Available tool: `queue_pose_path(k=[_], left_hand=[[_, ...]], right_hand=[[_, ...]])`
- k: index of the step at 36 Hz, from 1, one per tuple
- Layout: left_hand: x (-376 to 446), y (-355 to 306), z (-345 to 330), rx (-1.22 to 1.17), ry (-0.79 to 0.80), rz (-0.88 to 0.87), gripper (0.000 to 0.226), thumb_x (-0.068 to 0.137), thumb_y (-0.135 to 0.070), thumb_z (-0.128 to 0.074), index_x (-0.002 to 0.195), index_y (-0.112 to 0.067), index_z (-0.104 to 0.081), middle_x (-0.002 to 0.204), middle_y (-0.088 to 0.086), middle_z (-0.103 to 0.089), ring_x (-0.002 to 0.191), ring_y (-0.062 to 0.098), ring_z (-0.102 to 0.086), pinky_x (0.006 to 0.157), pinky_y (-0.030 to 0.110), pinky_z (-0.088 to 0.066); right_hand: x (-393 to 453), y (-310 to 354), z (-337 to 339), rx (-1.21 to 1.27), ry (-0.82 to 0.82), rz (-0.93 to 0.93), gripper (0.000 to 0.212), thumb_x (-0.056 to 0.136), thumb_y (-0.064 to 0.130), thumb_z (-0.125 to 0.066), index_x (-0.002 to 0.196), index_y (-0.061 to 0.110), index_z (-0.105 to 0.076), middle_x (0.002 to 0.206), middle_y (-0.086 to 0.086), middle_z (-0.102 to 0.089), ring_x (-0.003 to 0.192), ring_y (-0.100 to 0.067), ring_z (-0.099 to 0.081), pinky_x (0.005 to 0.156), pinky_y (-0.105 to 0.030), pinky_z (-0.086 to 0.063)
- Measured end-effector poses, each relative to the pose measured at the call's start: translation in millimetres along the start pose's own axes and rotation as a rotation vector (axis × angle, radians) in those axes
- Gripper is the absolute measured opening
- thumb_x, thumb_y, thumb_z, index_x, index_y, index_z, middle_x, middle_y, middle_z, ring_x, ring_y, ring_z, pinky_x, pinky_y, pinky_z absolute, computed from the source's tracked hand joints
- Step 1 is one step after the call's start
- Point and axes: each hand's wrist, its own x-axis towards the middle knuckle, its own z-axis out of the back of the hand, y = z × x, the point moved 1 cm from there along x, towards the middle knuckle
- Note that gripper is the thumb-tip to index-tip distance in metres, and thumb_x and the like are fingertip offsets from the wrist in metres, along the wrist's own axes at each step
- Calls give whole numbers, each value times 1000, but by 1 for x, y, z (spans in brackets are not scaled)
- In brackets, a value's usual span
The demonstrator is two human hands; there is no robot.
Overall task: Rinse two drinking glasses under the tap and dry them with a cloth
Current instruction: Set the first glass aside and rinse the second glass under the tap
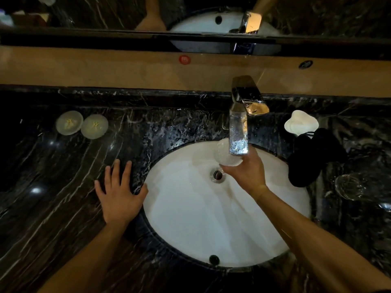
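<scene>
My right hand [246,172] holds a clear drinking glass [226,154] over the white sink [190,218], just under the spout of the chrome tap [241,115]. The glass is tilted with its mouth toward the left. Whether water runs is hard to tell. My left hand [118,191] lies flat with spread fingers on the black marble counter beside the sink's left rim. A second clear glass [350,186] stands on the counter at the right. A black cloth [311,157] lies between that glass and the sink.
Two round white lids [81,123] lie on the counter at the far left. A white soap dish [300,122] sits behind the black cloth. A mirror and a tan ledge run along the back. The drain [217,175] is in the basin's middle.
</scene>
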Motion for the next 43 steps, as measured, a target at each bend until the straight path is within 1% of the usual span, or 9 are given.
queue_pose_path(k=[5, 9, 14, 20, 24, 28, 33, 38, 43], left_hand=[[0, 0, 0, -4, -3, 1, 85, 81, -71, -35, 156, -34, -20, 167, -1, -11, 154, 22, -3, 120, 59, -3], [0, -1, 0, 0, 0, 1, 85, 81, -72, -33, 157, -34, -20, 167, -2, -10, 154, 22, -3, 120, 59, -2], [0, 0, 0, -3, -19, -8, 85, 81, -71, -34, 157, -33, -21, 166, 0, -13, 153, 24, -6, 120, 60, -4], [0, 0, 0, -1, -11, -6, 85, 81, -71, -32, 157, -34, -20, 167, 0, -12, 154, 24, -5, 120, 60, -4], [0, 0, -1, -5, -8, -8, 85, 81, -71, -33, 157, -34, -20, 167, 0, -12, 154, 24, -5, 120, 60, -4], [0, 1, 0, 0, -8, -5, 85, 81, -71, -35, 157, -35, -20, 167, -1, -11, 154, 23, -5, 120, 60, -4], [0, 0, 0, 3, -9, -6, 85, 81, -71, -34, 157, -34, -20, 167, 0, -12, 153, 24, -6, 120, 60, -5], [0, 1, -1, -2, -11, -9, 85, 81, -70, -36, 157, -34, -20, 167, 0, -12, 154, 24, -6, 120, 61, -5], [0, 1, -1, 5, -6, -9, 86, 81, -71, -34, 157, -34, -19, 167, -1, -10, 154, 23, -4, 121, 60, -4]], right_hand=[[-1, -11, 6, 44, 20, -73, 83, 63, 39, -89, 134, 34, -46, 128, 4, -61, 113, -20, -60, 92, -38, -54], [-2, -14, 17, 240, 76, -139, 74, 67, 18, -91, 121, 43, -48, 110, 24, -60, 98, -1, -61, 77, -13, -47], [0, -22, 21, 480, 244, -254, 70, 68, 5, -87, 120, 40, -56, 110, 7, -72, 99, -16, -71, 79, -37, -60], [-1, -25, 15, 583, 354, -396, 72, 64, 29, -83, 130, 36, -56, 117, 8, -69, 110, -21, -65, 91, -42, -55], [-5, -24, 8, 648, 386, -487, 72, 63, 35, -84, 129, 36, -57, 113, 2, -73, 103, -22, -68, 77, -39, -57], [-9, -23, 1, 719, 420, -592, 59, 74, 48, -76, 128, 32, -57, 116, -7, -73, 103, -30, -71, 81, -50, -60], [-11, -18, -5, 858, 440, -794, 49, 87, 57, -62, 123, 23, -63, 120, -9, -70, 101, -28, -70, 73, -43, -61], [-6, -15, -9, 993, 505, -908, 62, 70, 67, -66, 110, 19, -72, 106, -5, -73, 93, -21, -70, 69, -37, -62], [2, -15, -11, 1081, 472, -1037, 51, 79, 64, -64, 104, 21, -70, 97, -2, -74, 98, -19, -67, 61, -32, -62]])
